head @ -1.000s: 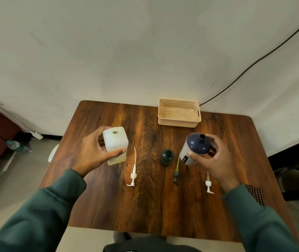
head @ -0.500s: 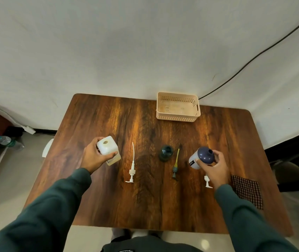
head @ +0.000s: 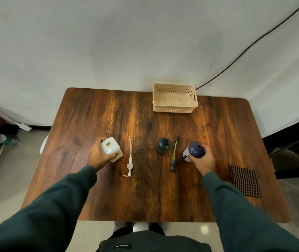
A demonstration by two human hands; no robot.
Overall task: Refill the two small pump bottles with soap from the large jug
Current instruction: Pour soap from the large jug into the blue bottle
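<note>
On the desk (head: 94,113), risk first: both gripped bottles stand uncapped, so a nudge could tip them. Left hand (head: 98,155) fingers (head: 115,154) wrap the white bottle (head: 109,148); its pump (head: 129,163) lies just right. Right hand (head: 204,160) fingers (head: 190,155) wrap the blue bottle (head: 193,151); the dark bottle (head: 163,145) stands between. No jug visible.
</note>
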